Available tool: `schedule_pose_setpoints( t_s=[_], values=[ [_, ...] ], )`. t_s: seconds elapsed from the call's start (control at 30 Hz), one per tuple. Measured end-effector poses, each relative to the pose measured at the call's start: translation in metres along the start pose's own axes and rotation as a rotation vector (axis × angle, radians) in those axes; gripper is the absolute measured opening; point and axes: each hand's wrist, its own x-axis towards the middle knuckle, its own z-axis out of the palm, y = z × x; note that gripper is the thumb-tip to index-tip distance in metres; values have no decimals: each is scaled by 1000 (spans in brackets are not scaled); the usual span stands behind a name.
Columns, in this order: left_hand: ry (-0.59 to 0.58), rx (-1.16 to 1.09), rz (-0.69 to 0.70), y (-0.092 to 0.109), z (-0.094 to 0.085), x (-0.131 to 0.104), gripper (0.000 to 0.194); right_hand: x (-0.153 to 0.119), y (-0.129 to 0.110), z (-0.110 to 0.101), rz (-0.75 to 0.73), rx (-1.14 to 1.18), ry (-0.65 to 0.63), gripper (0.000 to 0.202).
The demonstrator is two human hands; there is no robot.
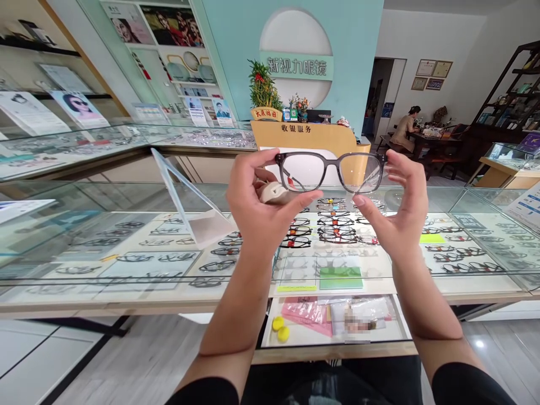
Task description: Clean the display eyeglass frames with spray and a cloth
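A pair of dark-framed glasses (332, 163) is held up level over the glass display counter, front facing away or toward me, I cannot tell which. My left hand (264, 197) pinches its left end between thumb and fingers, and a small whitish object (274, 193) sits against that palm. At the right end, my right hand (399, 205) has its fingers at the frame's corner and its thumb near the lower rim. Rows of glasses (336, 233) lie under the counter glass below and behind the hands.
An open drawer (274, 337) with pink cloths, plastic bags and yellow caps is below. A clear stand (189, 197) leans on the counter at left. Behind are a wooden cashier desk (312, 135) with plants and, at far right, a seated person (405, 130) at a table.
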Motion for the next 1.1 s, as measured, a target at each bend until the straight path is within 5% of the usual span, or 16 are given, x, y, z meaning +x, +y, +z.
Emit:
schedule_pose_setpoints(
  t_s=[0.13, 0.8, 1.1],
  values=[
    [137, 79, 31, 3, 0, 0, 66, 0, 0, 2, 87, 108, -39, 64],
    [-35, 167, 2, 17, -12, 5, 57, 3, 17, -2, 107, 127, -36, 57],
    [63, 161, 166, 15, -7, 5, 50, 3, 24, -3, 179, 190, -111, 56]
  ],
)
